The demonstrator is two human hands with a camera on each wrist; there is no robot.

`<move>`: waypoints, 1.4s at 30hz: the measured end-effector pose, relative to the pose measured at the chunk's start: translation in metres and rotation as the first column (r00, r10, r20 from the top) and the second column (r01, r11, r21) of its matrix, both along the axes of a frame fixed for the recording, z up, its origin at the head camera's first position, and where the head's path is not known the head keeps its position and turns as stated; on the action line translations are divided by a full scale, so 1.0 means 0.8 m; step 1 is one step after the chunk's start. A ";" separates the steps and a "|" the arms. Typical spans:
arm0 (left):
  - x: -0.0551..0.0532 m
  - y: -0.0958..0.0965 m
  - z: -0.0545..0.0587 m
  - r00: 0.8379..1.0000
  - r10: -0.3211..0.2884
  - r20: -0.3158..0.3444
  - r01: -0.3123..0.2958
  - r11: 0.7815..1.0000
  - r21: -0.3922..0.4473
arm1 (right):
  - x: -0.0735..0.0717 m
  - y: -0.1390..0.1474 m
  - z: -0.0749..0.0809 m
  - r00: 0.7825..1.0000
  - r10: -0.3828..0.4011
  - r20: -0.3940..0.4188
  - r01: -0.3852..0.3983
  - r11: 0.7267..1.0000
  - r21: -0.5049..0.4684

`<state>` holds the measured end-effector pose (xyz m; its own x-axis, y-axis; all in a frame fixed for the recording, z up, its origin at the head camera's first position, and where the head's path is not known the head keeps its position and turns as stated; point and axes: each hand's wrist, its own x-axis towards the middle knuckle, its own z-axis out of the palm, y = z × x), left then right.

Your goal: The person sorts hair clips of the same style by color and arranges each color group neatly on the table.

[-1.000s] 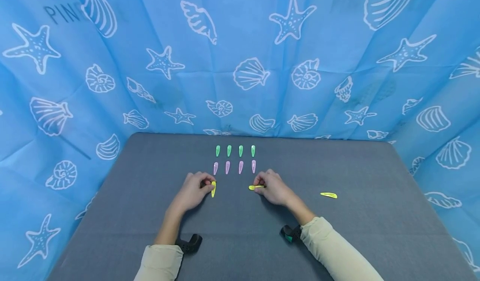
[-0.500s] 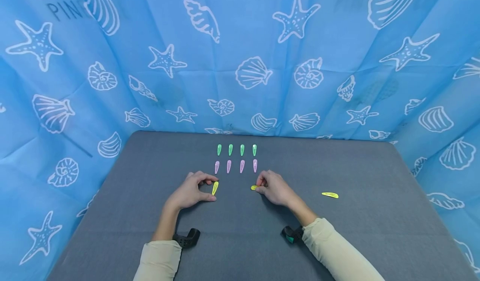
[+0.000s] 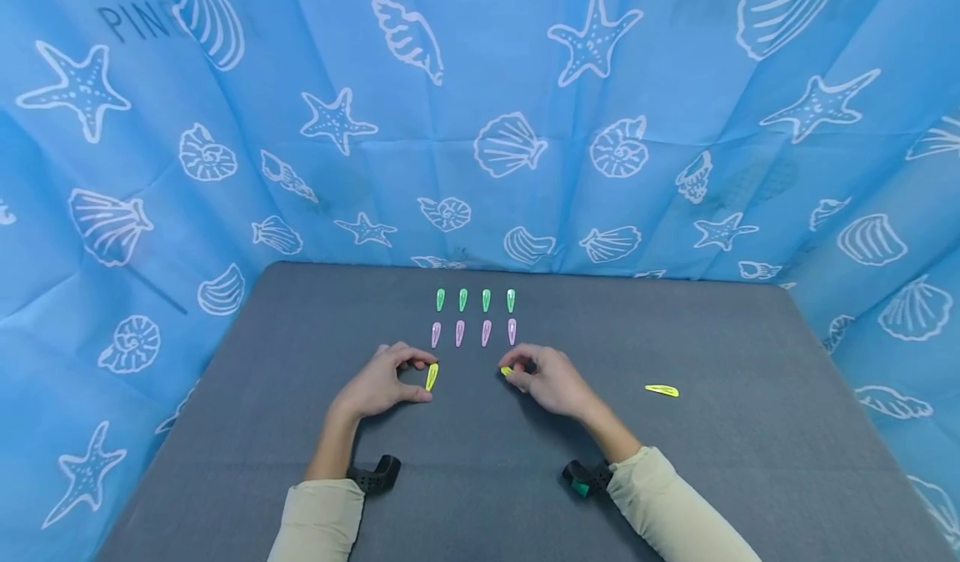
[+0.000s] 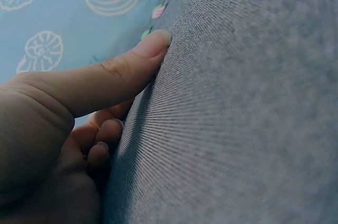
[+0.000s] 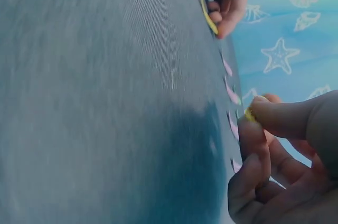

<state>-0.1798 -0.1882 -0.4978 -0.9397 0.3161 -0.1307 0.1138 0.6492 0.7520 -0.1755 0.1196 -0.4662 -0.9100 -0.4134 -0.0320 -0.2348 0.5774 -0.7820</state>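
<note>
My left hand (image 3: 378, 383) holds a yellow snap hair clip (image 3: 432, 377) end to end, thumb at its near tip and index finger at its far tip. The clip lies on or just above the cloth, pointing away from me. Between thumb and forefinger, my right hand (image 3: 555, 383) pinches a second yellow hair clip (image 3: 506, 371), mostly covered by the fingers. In the right wrist view only a bit of that yellow clip (image 5: 249, 114) shows. A third yellow hair clip (image 3: 662, 390) lies sideways to the right. The left wrist view hides the left clip behind the thumb (image 4: 150, 47).
Beyond the hands lie a row of pink hair clips (image 3: 460, 333) and, farther back, a row of green ones (image 3: 462, 300). Everything rests on a grey cloth-covered table (image 3: 480, 479). A blue shell-patterned curtain (image 3: 480, 87) hangs behind it.
My left thumb and index finger have spread to the two ends of their clip, which has tilted slightly. The right-hand clip has turned from lying sideways to slanting, more covered by the fingers.
</note>
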 end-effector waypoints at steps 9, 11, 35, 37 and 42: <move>-0.001 0.001 0.001 1.000 0.018 -0.001 -0.018 1.000 0.019 | 0.003 -0.041 -0.003 0.996 -0.084 0.030 0.087 0.991 -0.100; -0.001 0.000 0.001 1.000 0.026 -0.001 -0.026 1.000 0.012 | 0.001 -0.053 -0.005 0.997 -0.080 0.016 0.081 0.991 -0.106; -0.003 -0.002 -0.002 1.000 0.005 -0.022 -0.004 1.000 0.009 | -0.020 -0.103 -0.019 0.995 -0.097 -0.020 0.098 0.992 0.073; -0.003 -0.002 -0.002 1.000 0.006 -0.022 -0.006 1.000 0.007 | -0.020 -0.103 -0.019 0.995 -0.093 -0.022 0.094 0.992 0.080; -0.002 -0.002 -0.002 1.000 0.003 -0.019 -0.003 1.000 0.006 | -0.013 -0.101 -0.012 0.996 -0.071 -0.058 0.075 0.994 0.076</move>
<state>-0.1816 -0.1898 -0.4991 -0.9429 0.3140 -0.1113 0.1260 0.6453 0.7535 -0.1856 0.0392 -0.4755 -0.9389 -0.3440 -0.0105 -0.2314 0.6534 -0.7208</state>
